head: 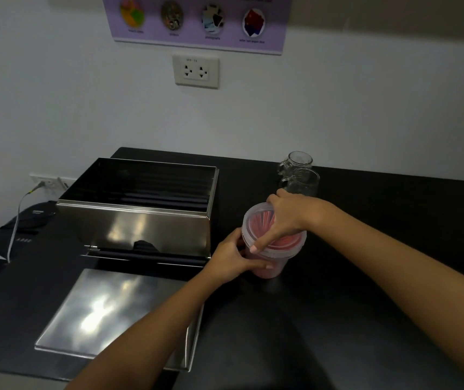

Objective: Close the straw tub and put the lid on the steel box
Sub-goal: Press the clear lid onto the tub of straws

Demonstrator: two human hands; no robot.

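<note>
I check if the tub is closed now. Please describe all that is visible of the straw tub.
The straw tub is a round, clear plastic pot, upright on the black counter right of the steel box. Red straws show through it. Its translucent lid sits on top. The right hand presses the lid; the left hand grips the side. Full sealing is unclear.

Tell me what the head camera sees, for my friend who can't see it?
Two hands press a clear lid onto a tub of red straws: the right hand on top, the left hand steadying it. An open steel box stands left, its flat lid in front.
</note>
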